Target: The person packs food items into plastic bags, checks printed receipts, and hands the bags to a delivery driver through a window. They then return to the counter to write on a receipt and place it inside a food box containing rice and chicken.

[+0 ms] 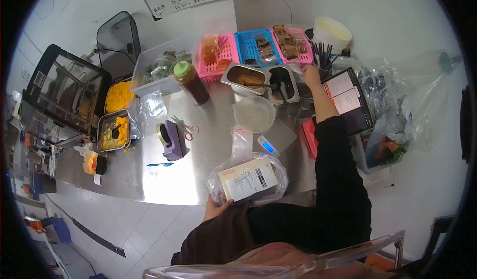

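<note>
My left hand (216, 209) is wrapped round the lower left edge of a clear plastic bag (282, 177) at the table's front edge. Inside the bag lies a cream box (228, 175) with a printed white label. My right hand (311, 74) reaches to the back of the table, by the pink basket (307, 55) and the cup of dark straws (325, 63). Its fingers are too small and partly hidden to make out. Just left of it stands a metal container (292, 80) with dark contents.
Scissors (185, 125), a purple tape dispenser (172, 140) and a pen (160, 165) lie left of the bag. A sauce bottle (195, 88) stands behind them. Beyond the bag are a round tub (254, 114) and a scale (268, 146). A tablet (350, 100) leans at right.
</note>
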Available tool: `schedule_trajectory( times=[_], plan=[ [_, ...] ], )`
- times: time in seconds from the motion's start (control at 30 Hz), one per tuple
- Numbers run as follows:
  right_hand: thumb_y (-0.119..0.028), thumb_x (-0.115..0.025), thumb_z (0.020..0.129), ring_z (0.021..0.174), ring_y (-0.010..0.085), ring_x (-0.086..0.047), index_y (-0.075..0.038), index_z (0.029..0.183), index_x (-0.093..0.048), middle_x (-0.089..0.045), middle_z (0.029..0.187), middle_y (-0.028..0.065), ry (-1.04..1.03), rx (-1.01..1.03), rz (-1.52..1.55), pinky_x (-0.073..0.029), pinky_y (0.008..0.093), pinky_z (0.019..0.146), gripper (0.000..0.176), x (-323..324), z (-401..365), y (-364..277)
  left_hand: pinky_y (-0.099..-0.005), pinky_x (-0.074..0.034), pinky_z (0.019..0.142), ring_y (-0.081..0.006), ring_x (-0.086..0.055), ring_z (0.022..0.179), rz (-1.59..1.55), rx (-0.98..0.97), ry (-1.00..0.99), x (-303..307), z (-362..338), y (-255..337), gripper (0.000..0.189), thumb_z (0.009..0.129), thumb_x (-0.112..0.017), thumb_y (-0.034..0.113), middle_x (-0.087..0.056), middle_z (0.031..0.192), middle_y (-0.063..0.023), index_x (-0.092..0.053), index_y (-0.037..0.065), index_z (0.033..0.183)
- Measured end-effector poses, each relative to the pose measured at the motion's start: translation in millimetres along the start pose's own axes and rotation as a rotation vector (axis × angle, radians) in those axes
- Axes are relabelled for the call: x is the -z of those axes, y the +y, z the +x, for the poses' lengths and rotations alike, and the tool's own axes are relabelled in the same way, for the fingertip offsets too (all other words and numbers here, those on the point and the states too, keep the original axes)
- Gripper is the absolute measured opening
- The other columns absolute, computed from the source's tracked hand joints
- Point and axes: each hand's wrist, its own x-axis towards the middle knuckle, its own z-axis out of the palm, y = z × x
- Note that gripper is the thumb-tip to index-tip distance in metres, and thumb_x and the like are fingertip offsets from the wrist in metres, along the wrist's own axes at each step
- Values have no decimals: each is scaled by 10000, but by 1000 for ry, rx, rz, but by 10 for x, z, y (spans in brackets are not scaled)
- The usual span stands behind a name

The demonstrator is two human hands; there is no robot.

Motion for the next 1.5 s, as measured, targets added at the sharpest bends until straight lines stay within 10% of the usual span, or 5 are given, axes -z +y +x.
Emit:
schedule_trajectory(
  times=[0.5,0.73,1.0,1.13,1.5],
  plan=[
    [-92,-588,834,715,229,-601,-19,878,-608,-631,794,112,523,32,474,-466,332,669,88,1012,-1076,-1662,-250,-463,706,-133,-593,787,-284,346,-498,282,-95,-70,317,823,-666,243,-636,887,-58,-596,-9,1002],
    [-211,-455,912,862,304,-615,-42,894,-639,-632,918,177,-1299,557,694,-473,386,755,251,1167,-3546,-2783,-239,-452,680,-123,-582,757,-208,295,-509,365,-62,84,267,834,-651,234,-629,860,-43,-605,5,964],
    [-465,-432,902,804,386,-593,-21,791,-648,-633,794,186,-1151,241,124,-442,459,748,506,1690,-3339,-2567,-304,-457,638,-159,-576,726,53,211,-117,280,-60,521,406,882,-550,385,-625,813,-84,-588,-12,953],
    [-276,-616,827,703,283,-593,-29,799,-616,-615,765,138,-126,208,-40,-460,387,682,248,1656,-3327,-2359,-320,-466,638,-225,-586,677,624,-520,332,206,-9,610,326,824,-634,238,-591,774,-106,-548,-54,941],
    [-185,-446,944,698,109,-552,-60,881,-561,-600,773,22,-554,-353,1296,-438,259,690,181,1996,-2185,-2344,-336,-502,729,-218,-619,815,-353,-620,-53,332,-322,1969,180,892,-471,76,-607,1046,-193,-576,-22,1001]
  ],
)
